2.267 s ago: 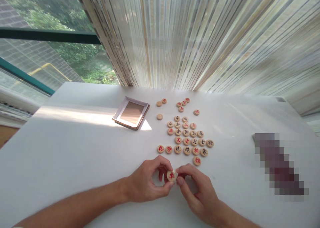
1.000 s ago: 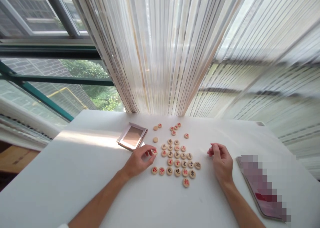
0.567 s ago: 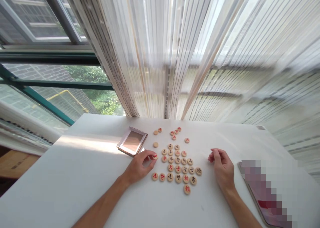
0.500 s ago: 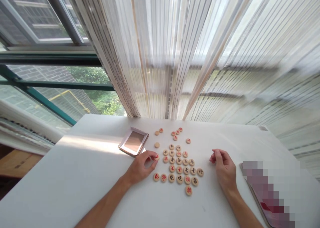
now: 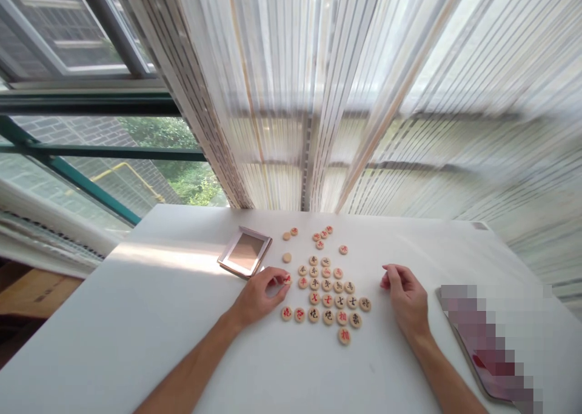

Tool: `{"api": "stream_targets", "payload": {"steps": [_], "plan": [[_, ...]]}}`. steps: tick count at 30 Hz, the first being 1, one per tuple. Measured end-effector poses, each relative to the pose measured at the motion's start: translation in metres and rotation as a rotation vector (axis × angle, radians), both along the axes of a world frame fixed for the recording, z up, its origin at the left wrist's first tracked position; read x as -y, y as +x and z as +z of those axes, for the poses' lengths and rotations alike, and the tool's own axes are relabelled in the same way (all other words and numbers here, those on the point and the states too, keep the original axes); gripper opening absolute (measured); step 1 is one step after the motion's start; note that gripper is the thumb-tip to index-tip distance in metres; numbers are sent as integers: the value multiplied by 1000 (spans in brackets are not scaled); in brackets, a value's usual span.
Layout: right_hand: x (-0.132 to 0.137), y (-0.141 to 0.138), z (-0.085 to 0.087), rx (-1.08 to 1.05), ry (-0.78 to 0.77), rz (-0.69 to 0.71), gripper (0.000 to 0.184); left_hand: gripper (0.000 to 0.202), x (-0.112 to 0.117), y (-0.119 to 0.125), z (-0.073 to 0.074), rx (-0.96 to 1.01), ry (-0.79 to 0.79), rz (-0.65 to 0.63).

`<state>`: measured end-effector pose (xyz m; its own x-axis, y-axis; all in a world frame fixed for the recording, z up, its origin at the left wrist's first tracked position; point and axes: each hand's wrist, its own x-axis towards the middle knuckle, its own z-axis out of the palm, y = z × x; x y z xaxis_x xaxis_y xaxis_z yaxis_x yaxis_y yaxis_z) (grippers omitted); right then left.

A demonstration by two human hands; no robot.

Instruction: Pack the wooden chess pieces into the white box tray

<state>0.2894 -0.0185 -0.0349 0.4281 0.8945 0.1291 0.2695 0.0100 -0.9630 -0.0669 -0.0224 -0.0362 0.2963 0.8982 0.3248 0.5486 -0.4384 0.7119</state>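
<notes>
My left hand (image 5: 261, 295) pinches a round wooden Chinese chess piece (image 5: 287, 279) with a red character between thumb and forefinger. It is just left of the row that begins with another red-marked piece (image 5: 303, 282). Rows of pieces with red or black characters lie face up to its right and below, among them a red one (image 5: 344, 336) alone at the near end. A blank-faced piece (image 5: 287, 257) lies just beyond my left hand. Off to the right of the rows, my right hand (image 5: 405, 294) is loosely closed, with no object showing in its fingers.
An open shallow box (image 5: 244, 252) sits behind my left hand. Several loose pieces, including a red one (image 5: 343, 250), lie farther back on the white table (image 5: 182, 317). A flat, partly pixelated object (image 5: 482, 347) lies at right. Striped curtains (image 5: 291, 99) hang beyond the table.
The whole view has shifted slightly, so the table and pieces appear a little higher. My left hand keeps the same piece at nearly the same spot; my right hand stays much as it was.
</notes>
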Motion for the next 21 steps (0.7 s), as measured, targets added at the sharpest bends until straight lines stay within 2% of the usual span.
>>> {"api": "stream_targets", "payload": {"steps": [21], "plan": [[0,-2,3,64,-13,30,33,21,1,0,5,-51,8,-27]]}}
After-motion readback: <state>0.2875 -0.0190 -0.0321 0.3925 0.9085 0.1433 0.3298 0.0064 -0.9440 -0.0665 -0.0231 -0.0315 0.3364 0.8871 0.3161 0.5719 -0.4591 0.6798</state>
